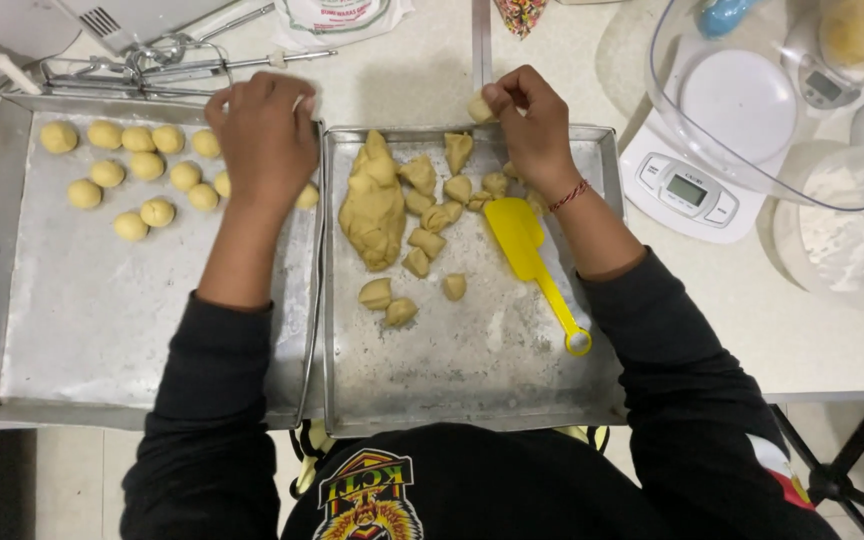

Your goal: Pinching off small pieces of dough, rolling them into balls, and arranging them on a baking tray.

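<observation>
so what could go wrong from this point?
1. The right hand pinches a dough piece at the back rim of the right tray; it could drop onto the counter.
2. The right forearm crosses just above the yellow spatula and might knock it.
3. The left hand sits over the rolled dough balls in the left tray, nearest the ones at its edge; it may squash one.

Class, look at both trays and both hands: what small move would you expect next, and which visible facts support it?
Probably the right hand brings its dough piece toward the left hand for rolling. Rolled balls already line the left tray, while cut chunks lie unshaped in the right tray.
</observation>
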